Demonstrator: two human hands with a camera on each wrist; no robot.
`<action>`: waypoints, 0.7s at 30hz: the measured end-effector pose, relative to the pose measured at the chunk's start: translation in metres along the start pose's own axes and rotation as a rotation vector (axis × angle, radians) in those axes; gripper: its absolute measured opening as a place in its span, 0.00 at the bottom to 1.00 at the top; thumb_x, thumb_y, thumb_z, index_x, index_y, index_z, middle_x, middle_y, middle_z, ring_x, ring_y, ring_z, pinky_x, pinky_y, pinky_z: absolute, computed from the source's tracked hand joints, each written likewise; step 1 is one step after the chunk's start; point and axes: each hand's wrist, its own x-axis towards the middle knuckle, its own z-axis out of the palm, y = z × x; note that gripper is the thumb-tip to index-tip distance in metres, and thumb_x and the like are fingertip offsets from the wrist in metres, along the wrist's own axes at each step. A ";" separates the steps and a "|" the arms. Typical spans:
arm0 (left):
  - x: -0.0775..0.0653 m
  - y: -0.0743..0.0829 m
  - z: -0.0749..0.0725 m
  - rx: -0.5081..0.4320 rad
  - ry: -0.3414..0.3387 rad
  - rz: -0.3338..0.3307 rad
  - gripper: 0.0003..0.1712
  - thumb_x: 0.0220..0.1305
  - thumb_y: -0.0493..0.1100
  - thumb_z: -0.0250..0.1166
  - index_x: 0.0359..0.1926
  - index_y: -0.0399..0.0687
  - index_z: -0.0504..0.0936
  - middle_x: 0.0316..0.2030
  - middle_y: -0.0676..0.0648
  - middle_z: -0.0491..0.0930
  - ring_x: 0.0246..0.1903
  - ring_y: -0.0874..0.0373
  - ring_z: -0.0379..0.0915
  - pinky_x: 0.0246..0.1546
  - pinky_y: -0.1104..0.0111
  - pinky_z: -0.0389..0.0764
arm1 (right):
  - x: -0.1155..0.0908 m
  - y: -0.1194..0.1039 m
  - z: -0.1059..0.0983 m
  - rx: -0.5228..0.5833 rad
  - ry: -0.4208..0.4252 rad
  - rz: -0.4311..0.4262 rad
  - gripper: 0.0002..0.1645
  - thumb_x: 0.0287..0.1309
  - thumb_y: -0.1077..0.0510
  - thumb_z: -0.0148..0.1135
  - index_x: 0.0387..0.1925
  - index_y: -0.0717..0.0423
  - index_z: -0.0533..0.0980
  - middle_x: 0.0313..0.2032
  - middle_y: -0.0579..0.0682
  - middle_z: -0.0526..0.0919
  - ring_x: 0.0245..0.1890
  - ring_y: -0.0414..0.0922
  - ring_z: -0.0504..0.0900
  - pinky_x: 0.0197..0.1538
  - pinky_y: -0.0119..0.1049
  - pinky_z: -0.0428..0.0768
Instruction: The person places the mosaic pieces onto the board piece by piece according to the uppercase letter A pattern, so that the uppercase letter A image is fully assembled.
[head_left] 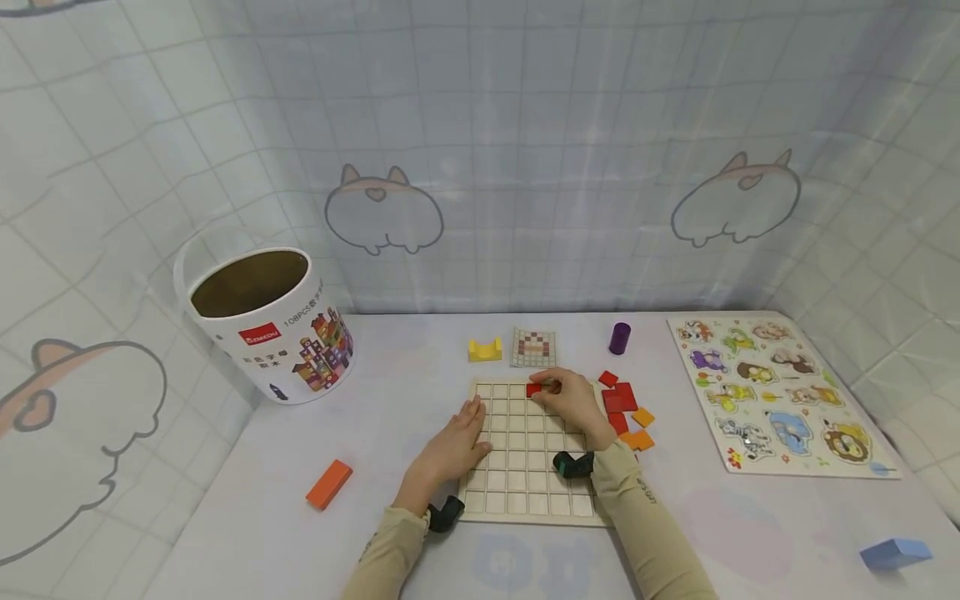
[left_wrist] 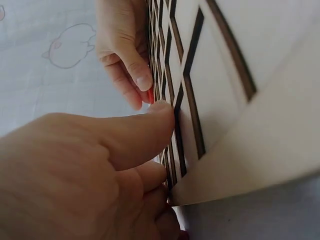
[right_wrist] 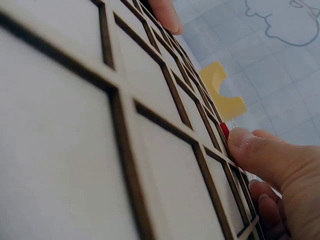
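Note:
A pale wooden grid board (head_left: 517, 481) lies flat on the table. My right hand (head_left: 573, 404) pinches a small red square tile (head_left: 533, 389) at a cell in the board's far row; in the right wrist view a sliver of this red tile (right_wrist: 224, 130) shows by the thumb. My left hand (head_left: 450, 446) rests on the board's left edge, fingers mostly straight, thumb on the grid. Beyond the board lies a patterned card (head_left: 534, 347) with a coloured grid picture. Loose red tiles (head_left: 626, 395) and orange tiles (head_left: 642, 417) lie by the board's right edge.
A white bucket (head_left: 300, 367) stands at the back left. A yellow arch block (head_left: 485, 351) and a purple cylinder (head_left: 619, 338) sit at the back. An orange-red block (head_left: 329, 485) lies left, an animal puzzle board (head_left: 757, 375) right, and a blue block (head_left: 896, 553) front right.

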 end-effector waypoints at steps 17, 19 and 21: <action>-0.003 0.004 0.005 0.021 -0.008 -0.023 0.39 0.73 0.50 0.52 0.74 0.32 0.50 0.76 0.37 0.45 0.76 0.43 0.41 0.74 0.51 0.54 | -0.013 0.008 -0.026 0.149 0.080 -0.010 0.19 0.63 0.56 0.63 0.53 0.58 0.80 0.46 0.56 0.84 0.38 0.40 0.79 0.41 0.27 0.78; -0.003 0.004 0.004 0.023 0.001 -0.022 0.39 0.73 0.50 0.53 0.74 0.32 0.51 0.76 0.37 0.45 0.76 0.43 0.42 0.74 0.51 0.54 | -0.016 0.012 -0.038 0.154 0.139 -0.007 0.20 0.64 0.55 0.62 0.54 0.59 0.79 0.47 0.58 0.84 0.37 0.37 0.79 0.41 0.25 0.78; -0.002 0.003 0.003 0.023 0.011 -0.019 0.39 0.72 0.49 0.53 0.74 0.32 0.51 0.76 0.37 0.45 0.76 0.43 0.42 0.74 0.51 0.53 | -0.018 0.016 -0.051 0.167 0.191 0.020 0.21 0.64 0.53 0.62 0.54 0.60 0.79 0.48 0.59 0.84 0.36 0.34 0.79 0.39 0.23 0.78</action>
